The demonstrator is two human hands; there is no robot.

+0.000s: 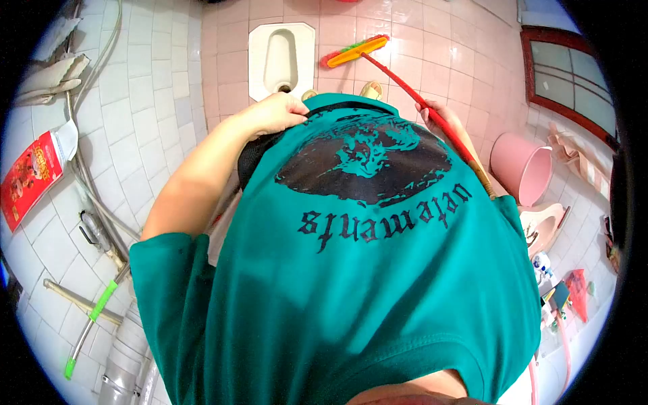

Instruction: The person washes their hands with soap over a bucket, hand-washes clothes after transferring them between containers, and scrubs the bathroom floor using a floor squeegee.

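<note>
Broom (398, 81): far, right of centre; yellow head with green and red bristles on the pink floor (337, 79), just right of the squat toilet (258, 57); pole slants toward near right.
Right hand (445, 109): fingers wrapped around the red pole.
Left hand (280, 111): fingers pinching the hem of the green shirt (378, 283).
Pink bucket (521, 169): right, well apart from the broom head.
Step (judged): floor sweeping or scrubbing.
Next move (judged): calls for a firm right grip, head flat on the tiles.
</note>
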